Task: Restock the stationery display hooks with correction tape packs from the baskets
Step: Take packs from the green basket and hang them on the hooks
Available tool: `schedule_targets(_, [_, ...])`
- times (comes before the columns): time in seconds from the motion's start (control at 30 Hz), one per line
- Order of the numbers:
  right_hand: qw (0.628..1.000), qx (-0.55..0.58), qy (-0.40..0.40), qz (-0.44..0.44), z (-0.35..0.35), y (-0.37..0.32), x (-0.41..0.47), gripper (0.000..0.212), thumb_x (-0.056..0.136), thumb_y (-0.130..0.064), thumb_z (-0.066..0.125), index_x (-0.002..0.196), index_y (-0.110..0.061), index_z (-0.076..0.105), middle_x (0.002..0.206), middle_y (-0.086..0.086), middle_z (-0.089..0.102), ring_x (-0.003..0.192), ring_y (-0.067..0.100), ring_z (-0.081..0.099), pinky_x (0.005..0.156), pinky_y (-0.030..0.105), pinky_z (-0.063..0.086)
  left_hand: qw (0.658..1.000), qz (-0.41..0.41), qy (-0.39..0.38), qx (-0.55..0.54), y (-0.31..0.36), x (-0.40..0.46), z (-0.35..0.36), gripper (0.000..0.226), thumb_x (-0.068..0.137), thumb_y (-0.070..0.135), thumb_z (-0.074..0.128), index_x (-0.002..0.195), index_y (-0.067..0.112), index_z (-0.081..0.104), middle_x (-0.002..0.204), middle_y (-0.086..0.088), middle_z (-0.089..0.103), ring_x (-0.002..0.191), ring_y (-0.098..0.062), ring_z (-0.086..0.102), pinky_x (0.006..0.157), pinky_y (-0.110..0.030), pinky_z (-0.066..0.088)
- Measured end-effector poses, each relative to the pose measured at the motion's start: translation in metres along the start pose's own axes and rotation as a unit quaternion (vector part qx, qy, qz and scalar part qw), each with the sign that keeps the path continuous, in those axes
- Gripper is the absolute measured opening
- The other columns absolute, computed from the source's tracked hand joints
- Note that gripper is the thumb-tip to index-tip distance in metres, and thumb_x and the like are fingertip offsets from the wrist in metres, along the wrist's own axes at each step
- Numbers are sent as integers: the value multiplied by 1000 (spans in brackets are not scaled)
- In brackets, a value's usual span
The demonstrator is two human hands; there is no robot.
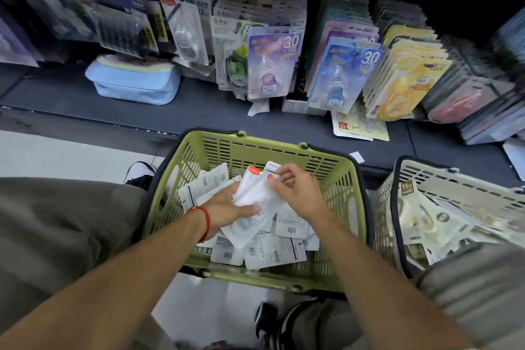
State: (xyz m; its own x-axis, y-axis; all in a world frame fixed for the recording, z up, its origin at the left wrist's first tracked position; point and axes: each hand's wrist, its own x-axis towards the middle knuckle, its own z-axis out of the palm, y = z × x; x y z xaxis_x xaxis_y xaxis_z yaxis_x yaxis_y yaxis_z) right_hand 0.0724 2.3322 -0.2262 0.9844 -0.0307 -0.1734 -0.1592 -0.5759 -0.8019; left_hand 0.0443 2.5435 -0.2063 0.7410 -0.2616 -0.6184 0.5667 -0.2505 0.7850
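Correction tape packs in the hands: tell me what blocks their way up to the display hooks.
Nothing visible does. Both hands hold the packs above the green basket; open space lies between them and the hanging rows.

Clear glossy plastic packs with white card backs in both hands' grip; under it a slatted green plastic basket, matt; right of it a cream plastic basket; red cord on left wrist

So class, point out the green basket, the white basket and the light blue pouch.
green basket (272, 150): head view, far rim.
white basket (443, 169): head view, far rim.
light blue pouch (133, 85): head view, front face.
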Motion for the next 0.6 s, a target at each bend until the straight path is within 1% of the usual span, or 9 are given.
schedule_targets(0.07, [994, -99, 18, 37, 8, 24, -1, 34, 96, -35, 73, 126, -21, 65, 122, -1, 69, 112, 15, 66, 97, 38, 57, 999, -17, 32, -25, -7, 2, -7, 53, 92, 15, 79, 140, 24, 57, 127, -6, 72, 116, -28, 69, 104, -53, 54])
schedule_targets(0.1, [978, -194, -36, 65, 12, 39, -3, 47, 98, -35, 70, 141, -23, 57, 144, 4, 59, 132, 22, 57, 109, 43, 50, 998, -24, 46, -40, -10, 3, -12, 53, 93, 16, 77, 141, 25, 55, 129, -6, 71, 117, -29, 68, 104, -54, 54])
schedule_targets(0.17, [922, -323, -182, 112, 20, 65, -11, 78, 99, -41, 67, 164, -27, 26, 173, 5, 17, 160, 29, 18, 126, 51, 27, 995, -38, 69, -69, -14, 3, -19, 54, 96, 19, 75, 144, 28, 52, 131, -3, 69, 119, -28, 66, 105, -54, 53])
schedule_targets(0.23, [888, -365, -255, 115, 31, 83, -21, 90, 101, -47, 62, 168, -26, 4, 176, 5, -9, 162, 32, -9, 129, 54, 10, 992, -49, 84, -83, -16, 5, -22, 54, 98, 22, 72, 146, 33, 48, 133, -1, 67, 120, -29, 65, 105, -55, 53])
schedule_targets(0.3, [880, -379, -265, 107, 42, 89, -26, 87, 105, -48, 54, 168, -24, -2, 174, 9, -16, 160, 35, -17, 131, 53, 3, 990, -60, 91, -92, -16, 6, -21, 53, 99, 24, 70, 146, 35, 47, 135, -1, 66, 122, -30, 64, 104, -58, 53])
schedule_targets(0.37, [882, -366, -274, 116, 45, 84, -26, 77, 109, -49, 43, 167, -23, 1, 175, 12, -10, 161, 37, -11, 130, 52, 6, 988, -67, 97, -102, -15, 7, -19, 52, 100, 24, 69, 146, 35, 48, 135, -1, 66, 122, -30, 64, 103, -59, 53])
schedule_targets(0.43, [899, -334, -264, 100, 37, 71, -25, 62, 111, -48, 33, 164, -21, 17, 170, 15, 21, 157, 37, 21, 124, 53, 27, 986, -67, 108, -104, -13, 9, -18, 52, 101, 24, 68, 148, 33, 48, 135, -2, 66, 122, -30, 64, 104, -58, 53])
schedule_targets(0.5, [921, -329, -204, 49, 18, 57, -24, 40, 113, -37, 33, 148, -19, 40, 140, 13, 59, 126, 32, 60, 102, 47, 51, 984, -68, 122, -108, -11, 10, -17, 52, 101, 24, 67, 149, 32, 48, 138, -5, 65, 124, -33, 63, 105, -59, 52])
schedule_targets(0.6, [930, -363, -44, 42, -15, 33, -19, 22, 112, -17, 40, 116, -12, 60, 92, 8, 71, 80, 27, 70, 68, 34, 56, 979, -72, 146, -123, -5, 10, -14, 49, 100, 25, 68, 145, 30, 50, 137, -9, 64, 123, -39, 61, 104, -62, 52])
